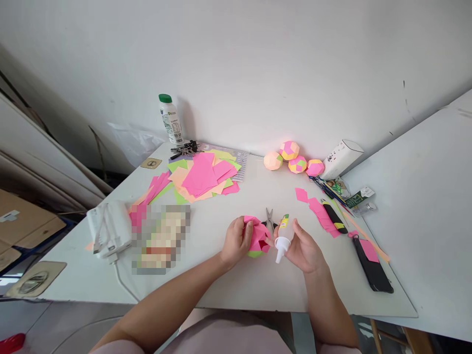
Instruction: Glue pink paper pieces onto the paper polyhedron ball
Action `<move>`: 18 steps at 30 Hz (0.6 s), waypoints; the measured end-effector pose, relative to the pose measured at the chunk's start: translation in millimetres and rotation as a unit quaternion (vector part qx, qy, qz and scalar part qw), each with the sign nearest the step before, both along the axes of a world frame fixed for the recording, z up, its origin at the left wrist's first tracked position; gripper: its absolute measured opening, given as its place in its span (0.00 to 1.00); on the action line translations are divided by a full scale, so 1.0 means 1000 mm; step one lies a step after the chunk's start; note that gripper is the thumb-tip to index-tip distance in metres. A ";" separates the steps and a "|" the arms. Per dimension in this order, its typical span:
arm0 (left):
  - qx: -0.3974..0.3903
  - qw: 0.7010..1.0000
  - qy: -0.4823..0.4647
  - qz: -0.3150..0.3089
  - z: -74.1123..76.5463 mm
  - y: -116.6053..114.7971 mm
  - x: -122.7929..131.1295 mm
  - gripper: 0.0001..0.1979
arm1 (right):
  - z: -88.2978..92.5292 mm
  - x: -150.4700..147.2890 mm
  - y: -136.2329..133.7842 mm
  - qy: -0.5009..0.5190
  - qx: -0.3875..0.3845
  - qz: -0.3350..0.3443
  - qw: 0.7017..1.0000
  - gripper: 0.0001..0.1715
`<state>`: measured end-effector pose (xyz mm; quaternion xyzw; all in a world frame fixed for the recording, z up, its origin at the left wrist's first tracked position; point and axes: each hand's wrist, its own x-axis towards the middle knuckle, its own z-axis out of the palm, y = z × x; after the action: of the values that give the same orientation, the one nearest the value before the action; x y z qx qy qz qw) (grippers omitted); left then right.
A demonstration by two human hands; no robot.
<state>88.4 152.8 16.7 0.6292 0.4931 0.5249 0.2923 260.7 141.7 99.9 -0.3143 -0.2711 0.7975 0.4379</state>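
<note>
My left hand (238, 241) is wrapped round the left side of a pink and green paper ball (255, 238), which has a dark opening on its right side. In my right hand (304, 248) is a white glue bottle (283, 238), tilted so its nozzle points down, just right of the ball. A finger of that hand reaches close to the ball's opening; whether it touches the paper I cannot tell. Behind both hands lies a pair of scissors (270, 220), blades pointing away and handles partly hidden.
Paper sheets (201, 177) are heaped back left beside keys (186, 148) and a green-capped bottle (170, 120). Several finished paper balls (289, 150) sit against the wall. Rightward lie a cutter knife (334, 216) and black case (372, 265); leftward, a white charger (108, 228).
</note>
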 end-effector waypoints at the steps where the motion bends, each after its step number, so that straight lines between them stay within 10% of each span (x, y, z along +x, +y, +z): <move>1: 0.003 1.000 0.000 0.003 0.000 0.000 0.000 0.13 | 0.000 0.002 0.000 0.004 -0.001 0.002 1.000 0.14; 18: -0.005 0.999 0.010 -0.030 0.002 0.002 -0.002 0.14 | 0.002 0.011 0.002 -0.013 0.000 -0.007 1.000 0.16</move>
<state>86.1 154.7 18.6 0.6478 0.4795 0.5066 0.3062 271.6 143.9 101.7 -0.3261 -0.2745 0.7904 0.4400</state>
